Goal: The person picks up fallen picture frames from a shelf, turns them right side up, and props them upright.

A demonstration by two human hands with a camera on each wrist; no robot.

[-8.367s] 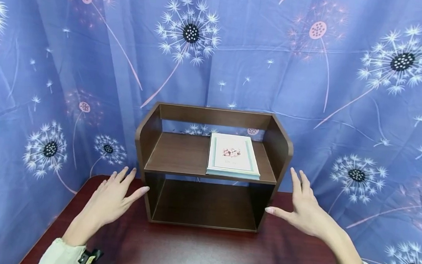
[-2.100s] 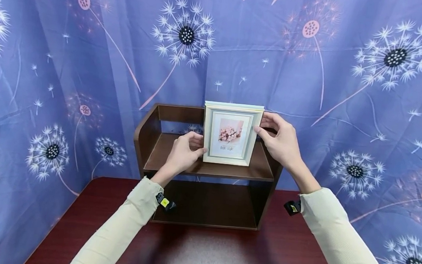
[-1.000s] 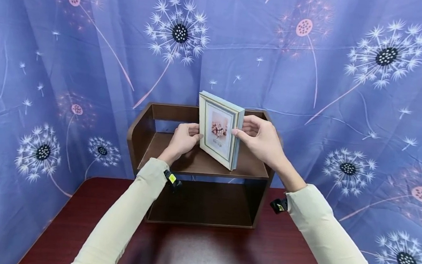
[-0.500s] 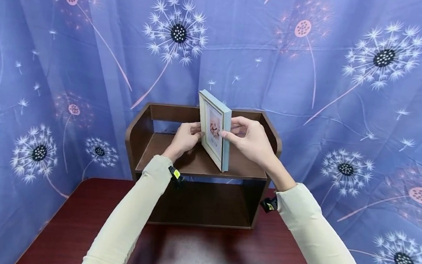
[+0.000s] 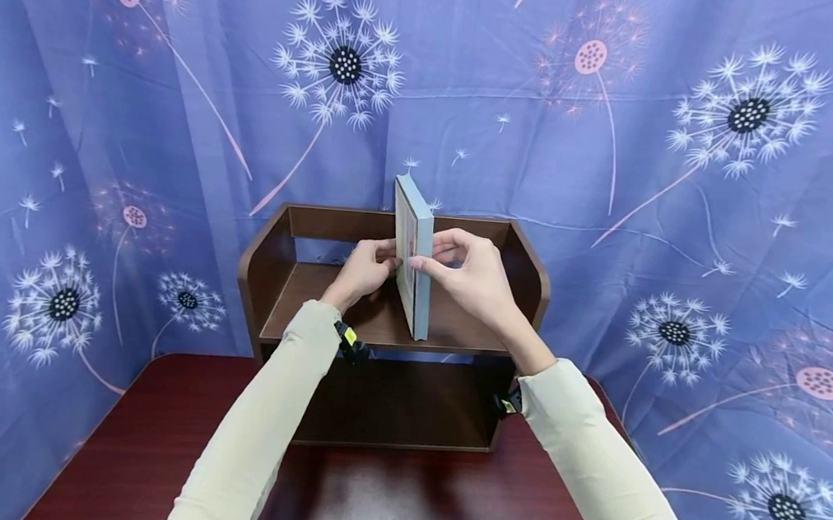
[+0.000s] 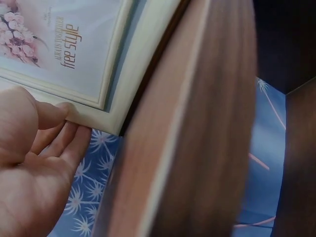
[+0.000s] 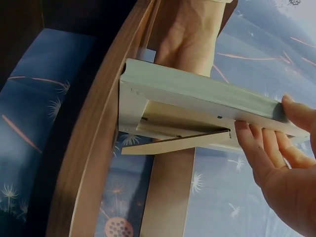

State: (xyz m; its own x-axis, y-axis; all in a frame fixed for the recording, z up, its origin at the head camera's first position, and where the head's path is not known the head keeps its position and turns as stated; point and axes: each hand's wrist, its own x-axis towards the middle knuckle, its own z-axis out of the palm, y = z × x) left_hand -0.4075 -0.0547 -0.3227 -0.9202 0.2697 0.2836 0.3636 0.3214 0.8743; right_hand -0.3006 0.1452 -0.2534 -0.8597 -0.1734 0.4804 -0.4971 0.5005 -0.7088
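Note:
A picture frame [image 5: 421, 306] with a pale cream-and-blue border stands upright on the upper board of a dark brown two-tier shelf [image 5: 317, 293], turned almost edge-on to the head view. My left hand [image 5: 365, 274] pinches its far side edge; in the left wrist view the thumb lies on the border beside the flower print [image 6: 17, 42]. My right hand [image 5: 478, 278] grips the near side edge, thumb on the front and fingers behind. On the back, in the right wrist view, a support leg [image 7: 173, 144] is angled out from the frame [image 7: 197, 91].
The shelf has raised side panels [image 5: 265, 271] and a back rail [image 5: 345, 225]; its lower tier [image 5: 396, 403] lies below the hands. It stands on a dark red table [image 5: 173, 412]. A blue dandelion-print curtain [image 5: 480, 43] hangs behind and at both sides.
The frame lay flat on the upper board, then was raised upright facing the head view. Both hands have since turned it edge-on, its right edge swinging nearer and leftward.

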